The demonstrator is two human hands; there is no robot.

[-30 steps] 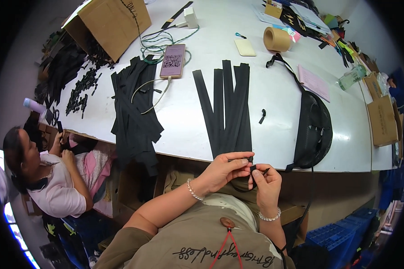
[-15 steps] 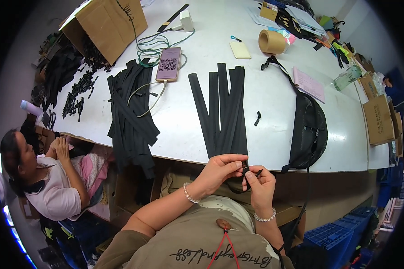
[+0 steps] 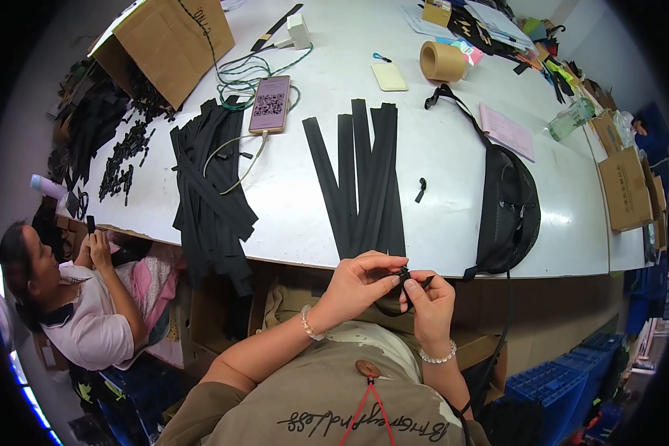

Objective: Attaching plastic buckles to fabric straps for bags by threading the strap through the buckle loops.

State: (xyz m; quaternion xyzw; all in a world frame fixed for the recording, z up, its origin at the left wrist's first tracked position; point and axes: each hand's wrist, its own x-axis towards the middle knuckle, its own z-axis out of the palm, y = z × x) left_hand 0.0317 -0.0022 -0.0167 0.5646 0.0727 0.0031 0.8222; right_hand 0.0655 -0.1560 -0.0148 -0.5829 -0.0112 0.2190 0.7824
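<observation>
Just off the table's near edge, my hands meet in front of my body. My left hand [image 3: 363,286] pinches a small dark fitting [image 3: 404,273] between thumb and fingers; its exact kind is too small to make out. My right hand [image 3: 431,303] grips a black strip [image 3: 427,282], whose end sticks up by the thumb. The strip loops down beneath the hands, partly hidden by them. Directly beyond lie several long flat black strips [image 3: 379,178], fanned out on the white table [image 3: 282,201]. One small black piece [image 3: 421,189] sits to their right.
On the right are a black waist bag [image 3: 509,215], a pink notepad [image 3: 507,130] and a bottle [image 3: 572,120]. Leftward lie a strip pile [image 3: 208,193], a cabled phone [image 3: 270,104], small black parts [image 3: 123,163] and a carton [image 3: 167,56]. A co-worker [image 3: 89,312] sits at left.
My fingers have shifted slightly around the small fitting and strip, both still held. The view has moved a little. The co-worker's raised hands now show a small black piece.
</observation>
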